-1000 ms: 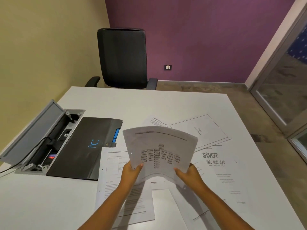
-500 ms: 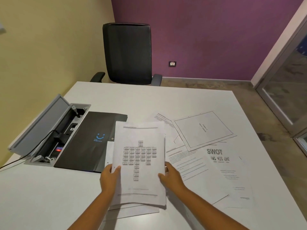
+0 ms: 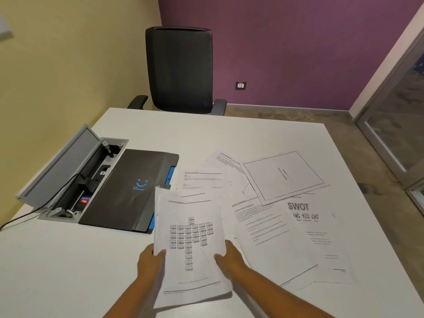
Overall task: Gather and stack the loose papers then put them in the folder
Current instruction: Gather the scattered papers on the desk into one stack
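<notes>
Roughly halfway, I'd say: the left hand (image 3: 150, 263) and right hand (image 3: 228, 257) each pinch a side of a small stack of papers (image 3: 189, 239) near the middle of the worktop (image 3: 68, 271). Several loose sheets (image 3: 275, 237) lie scattered right, and the folder (image 3: 128, 189) sits closed on the left.

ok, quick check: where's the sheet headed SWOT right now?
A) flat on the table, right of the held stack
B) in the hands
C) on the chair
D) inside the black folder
A: the white SWOT-headed sheet lies flat on the white table, right of the white paper stack with the box chart that both hands hold.
</notes>
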`<state>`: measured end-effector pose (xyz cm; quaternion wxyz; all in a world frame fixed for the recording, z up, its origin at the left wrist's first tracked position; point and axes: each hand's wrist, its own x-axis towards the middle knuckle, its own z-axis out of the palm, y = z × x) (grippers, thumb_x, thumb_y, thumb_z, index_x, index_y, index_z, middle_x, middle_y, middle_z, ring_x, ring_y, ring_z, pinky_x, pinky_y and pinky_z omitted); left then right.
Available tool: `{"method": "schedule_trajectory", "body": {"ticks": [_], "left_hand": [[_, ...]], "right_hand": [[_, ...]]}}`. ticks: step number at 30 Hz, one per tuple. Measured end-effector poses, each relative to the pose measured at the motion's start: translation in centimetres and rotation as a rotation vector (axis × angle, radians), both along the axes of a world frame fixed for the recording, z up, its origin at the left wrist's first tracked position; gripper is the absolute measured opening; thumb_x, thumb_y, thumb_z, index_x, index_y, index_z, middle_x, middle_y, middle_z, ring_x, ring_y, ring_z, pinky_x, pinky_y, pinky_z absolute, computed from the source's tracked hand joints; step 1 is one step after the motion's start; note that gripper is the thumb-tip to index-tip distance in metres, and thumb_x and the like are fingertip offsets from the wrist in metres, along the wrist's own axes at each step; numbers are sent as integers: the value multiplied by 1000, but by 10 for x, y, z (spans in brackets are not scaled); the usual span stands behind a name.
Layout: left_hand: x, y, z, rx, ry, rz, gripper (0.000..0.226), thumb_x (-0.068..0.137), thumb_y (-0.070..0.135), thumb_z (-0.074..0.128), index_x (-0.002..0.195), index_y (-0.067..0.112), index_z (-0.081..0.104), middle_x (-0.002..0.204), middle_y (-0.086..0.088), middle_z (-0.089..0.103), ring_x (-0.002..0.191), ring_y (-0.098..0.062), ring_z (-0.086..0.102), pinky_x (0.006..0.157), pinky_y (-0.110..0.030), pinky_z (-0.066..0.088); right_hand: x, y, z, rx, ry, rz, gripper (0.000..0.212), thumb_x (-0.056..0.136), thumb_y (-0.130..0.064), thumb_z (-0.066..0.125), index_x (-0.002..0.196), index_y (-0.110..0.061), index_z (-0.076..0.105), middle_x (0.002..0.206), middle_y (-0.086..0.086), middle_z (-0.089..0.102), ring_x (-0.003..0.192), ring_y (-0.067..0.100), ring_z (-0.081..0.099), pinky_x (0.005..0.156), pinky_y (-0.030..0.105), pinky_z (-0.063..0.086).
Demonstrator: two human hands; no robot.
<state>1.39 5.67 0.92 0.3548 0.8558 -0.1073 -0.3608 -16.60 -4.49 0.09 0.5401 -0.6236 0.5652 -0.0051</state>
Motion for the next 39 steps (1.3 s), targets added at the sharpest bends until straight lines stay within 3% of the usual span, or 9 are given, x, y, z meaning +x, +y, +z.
{"method": "schedule_trajectory", "body": {"ticks": [3, 8, 12, 18, 21, 24, 28, 33, 39], "left_hand": [[-3, -7, 19, -200, -19, 38, 25, 91, 7, 51, 114, 0, 56, 106, -14, 62, 80, -22, 57, 70, -29, 46], [17, -24, 57, -514, -82, -46, 25, 88, 4, 57, 112, 9, 59, 104, -8, 64, 94, -25, 61, 83, -36, 48], [22, -30, 75, -636, -18, -43, 25, 83, 9, 64, 99, 27, 61, 96, 8, 67, 88, -9, 63, 78, -29, 49], [8, -32, 66, -594, 44, -119, 26, 80, 3, 66, 93, 26, 64, 83, 13, 74, 82, -3, 67, 72, -17, 51], [-3, -32, 55, -529, 38, -174, 29, 80, 3, 66, 103, 19, 60, 94, 4, 69, 90, -12, 64, 79, -25, 49], [-9, -29, 41, -439, 21, -184, 27, 82, 4, 65, 105, 16, 57, 99, -8, 65, 93, -24, 59, 83, -34, 49], [-12, -20, 21, -286, 33, -177, 25, 85, 2, 60, 110, 3, 57, 109, -21, 64, 96, -36, 59, 84, -43, 49], [-19, -7, 6, -237, 15, -169, 32, 89, 3, 53, 120, -2, 51, 117, -22, 62, 95, -34, 58, 86, -44, 50], [-18, -20, 22, -331, -64, -71, 31, 91, 4, 51, 121, 0, 52, 111, -10, 60, 95, -25, 55, 88, -36, 46]], "right_hand": [[-3, -6, 8, -98, -103, -73, 41, 92, -17, 54, 131, -12, 46, 129, 4, 58, 116, 19, 55, 96, 25, 44], [-4, -29, 52, -197, -431, -199, 31, 88, -9, 60, 117, -17, 57, 101, -13, 63, 99, 11, 63, 74, 6, 49], [-6, -43, 75, -247, -527, -149, 31, 84, -10, 65, 103, -32, 56, 98, -17, 65, 92, 0, 63, 80, 17, 54], [-14, -42, 60, -194, -505, -158, 30, 82, -10, 69, 95, -33, 57, 92, -16, 65, 80, -9, 61, 63, 5, 51], [-16, -38, 49, -158, -480, -194, 28, 81, -5, 69, 93, -29, 60, 89, -14, 65, 79, -7, 61, 60, 2, 49], [-22, -34, 33, -142, -442, -208, 28, 83, -3, 66, 99, -25, 63, 94, -11, 66, 88, 9, 64, 63, 1, 48], [-30, -31, 14, -155, -268, -116, 39, 86, -7, 61, 124, -6, 56, 112, 0, 64, 96, 13, 60, 69, 2, 45], [-37, -27, 6, -171, -188, -51, 42, 89, -4, 54, 130, -7, 51, 120, -1, 60, 107, 13, 57, 84, 15, 44], [-29, -33, 19, -231, -267, -133, 34, 89, -1, 54, 122, -5, 56, 99, -9, 62, 89, 8, 61, 62, -3, 44]]}}
